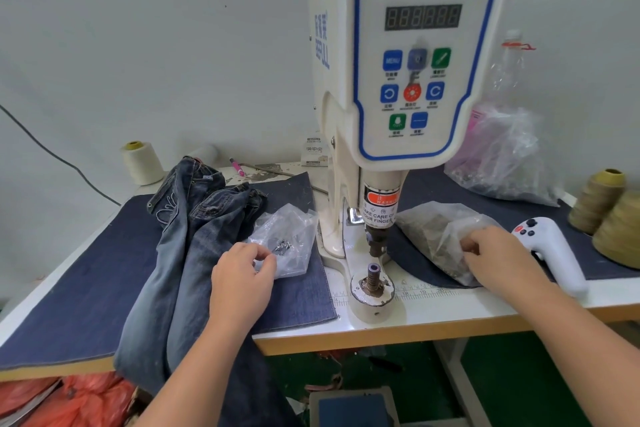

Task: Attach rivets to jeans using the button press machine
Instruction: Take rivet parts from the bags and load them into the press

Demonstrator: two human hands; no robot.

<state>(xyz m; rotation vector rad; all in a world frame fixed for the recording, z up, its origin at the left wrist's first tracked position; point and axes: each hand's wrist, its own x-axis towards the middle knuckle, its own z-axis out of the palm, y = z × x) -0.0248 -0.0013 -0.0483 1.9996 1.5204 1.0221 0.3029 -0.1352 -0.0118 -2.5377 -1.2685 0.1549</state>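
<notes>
Jeans (180, 253) lengthwise, waistband away — hands (242, 274) (495, 253) each pinching a plastic bag (291, 236) (440, 236).

Button press machine (412, 55): "SERVO BUTTON MACHINE"; side "BEFULL"; sticker "WARNING".

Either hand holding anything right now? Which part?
Left hand pinches the near edge of the small clear bag. Right hand has a grip on the crumpled near side of the larger clear bag.

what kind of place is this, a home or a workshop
Most likely a small garment workshop. A servo button machine stands on the work table, jeans lie beside it, and cones of sewing thread sit along the wall.
</notes>
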